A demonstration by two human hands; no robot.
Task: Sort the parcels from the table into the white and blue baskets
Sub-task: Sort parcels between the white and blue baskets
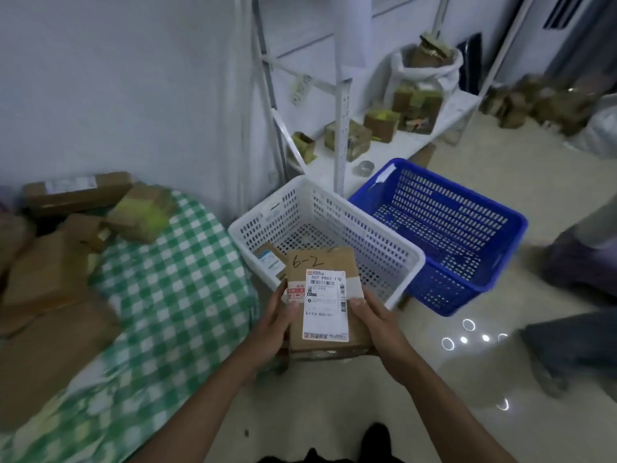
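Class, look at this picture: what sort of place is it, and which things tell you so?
Probably a small parcel sorting room. A labelled cardboard parcel is held in both hands, more boxes sit on the white shelf, and a white basket and blue basket wait on the floor.

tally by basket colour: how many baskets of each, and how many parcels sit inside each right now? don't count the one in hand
White basket: 1, with 1 small parcel inside
Blue basket: 1, with 0 parcels visible inside
Total: 2 baskets, 1 parcel inside

Not counted: the parcel marked 6-2, held between left hand and right hand over the white basket's near edge.
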